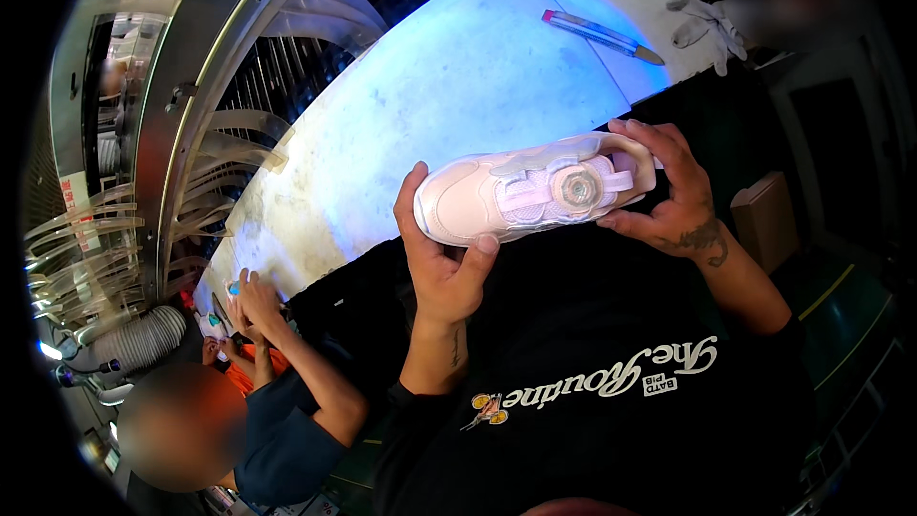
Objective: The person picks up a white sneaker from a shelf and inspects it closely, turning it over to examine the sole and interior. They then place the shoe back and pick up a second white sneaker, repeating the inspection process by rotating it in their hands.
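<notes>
A pale pink sneaker point(468, 199) with a round dial point(579, 188) on its tongue is held level in front of me, its toe to the left. My left hand point(441, 263) grips the toe end, thumb on the near side and fingers round the front. At the heel, my right hand point(669, 186) holds the collar, fingers along the far side and thumb at the near side. The sole's underside is hidden. Beyond the shoe lies the bluish-lit white worktable point(458, 67).
On the table's far right lie a brush point(602, 35) and a white glove point(707, 31). Clear plastic strips point(244, 139) hang by a metal-framed machine at the left. A co-worker's hands point(260, 306) work at lower left. A cardboard box point(764, 220) stands at the right.
</notes>
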`<state>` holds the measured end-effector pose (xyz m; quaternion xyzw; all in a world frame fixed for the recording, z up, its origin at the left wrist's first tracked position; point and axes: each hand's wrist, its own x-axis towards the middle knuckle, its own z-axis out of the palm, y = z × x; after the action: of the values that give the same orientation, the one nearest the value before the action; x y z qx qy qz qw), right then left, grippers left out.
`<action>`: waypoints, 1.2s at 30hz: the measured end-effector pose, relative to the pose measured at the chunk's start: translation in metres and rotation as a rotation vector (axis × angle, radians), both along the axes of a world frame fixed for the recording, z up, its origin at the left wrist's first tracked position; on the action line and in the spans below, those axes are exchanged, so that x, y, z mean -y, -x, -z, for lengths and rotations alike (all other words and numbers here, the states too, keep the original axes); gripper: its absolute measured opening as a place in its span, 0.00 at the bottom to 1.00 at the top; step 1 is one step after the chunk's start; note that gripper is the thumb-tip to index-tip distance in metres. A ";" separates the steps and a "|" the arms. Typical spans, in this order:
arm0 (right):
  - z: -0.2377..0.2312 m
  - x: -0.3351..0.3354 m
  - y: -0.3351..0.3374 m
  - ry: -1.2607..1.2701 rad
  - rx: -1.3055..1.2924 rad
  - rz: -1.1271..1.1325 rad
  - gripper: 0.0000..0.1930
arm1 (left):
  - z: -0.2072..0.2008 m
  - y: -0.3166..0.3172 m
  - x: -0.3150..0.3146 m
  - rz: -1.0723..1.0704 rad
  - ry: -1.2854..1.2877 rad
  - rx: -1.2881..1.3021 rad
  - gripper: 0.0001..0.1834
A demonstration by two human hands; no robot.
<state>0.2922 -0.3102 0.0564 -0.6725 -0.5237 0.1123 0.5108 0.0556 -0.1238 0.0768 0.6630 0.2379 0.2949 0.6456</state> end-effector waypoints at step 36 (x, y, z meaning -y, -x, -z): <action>0.001 -0.007 -0.001 -0.189 0.385 0.109 0.46 | 0.008 0.012 0.009 0.049 -0.085 0.126 0.54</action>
<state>0.2936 -0.3034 0.0552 -0.6581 -0.5825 -0.0954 0.4674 0.0439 -0.1333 0.0683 0.6756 0.1679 0.3299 0.6376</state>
